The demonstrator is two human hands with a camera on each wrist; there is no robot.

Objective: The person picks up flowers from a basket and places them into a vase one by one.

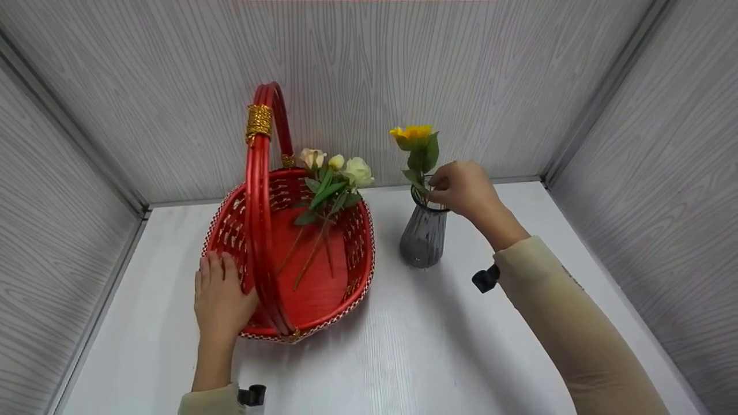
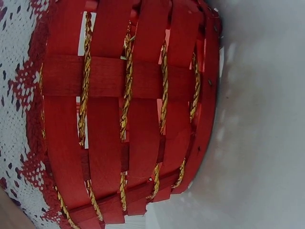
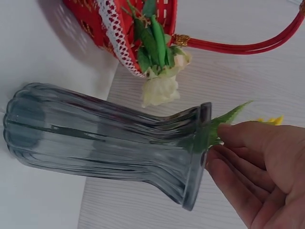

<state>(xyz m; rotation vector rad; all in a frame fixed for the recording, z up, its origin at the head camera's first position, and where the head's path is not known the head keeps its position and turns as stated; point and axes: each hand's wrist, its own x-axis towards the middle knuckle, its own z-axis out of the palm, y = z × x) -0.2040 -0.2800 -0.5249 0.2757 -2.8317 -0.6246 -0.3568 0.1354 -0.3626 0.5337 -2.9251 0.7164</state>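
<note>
My right hand (image 1: 464,187) pinches the leafy stem of a yellow flower (image 1: 412,137) just at the mouth of a ribbed grey glass vase (image 1: 422,239). Through the glass of the vase (image 3: 105,138) in the right wrist view, the lower stem shows inside. Green leaves stick out by the fingertips of the right hand (image 3: 259,171). My left hand (image 1: 222,302) rests on the left rim of a red woven basket (image 1: 311,276), fingers fairly straight. The left wrist view shows the outer wall of the basket (image 2: 109,114); the left fingers are hidden there.
Inside the basket's right side lie pale flowers (image 1: 357,172) with green leaves, their heads over the rim. A tall red handle (image 1: 262,202) with gold wrapping arches over the basket. Grey wood-grain panels (image 1: 346,69) enclose the white table (image 1: 375,363) at the back and sides.
</note>
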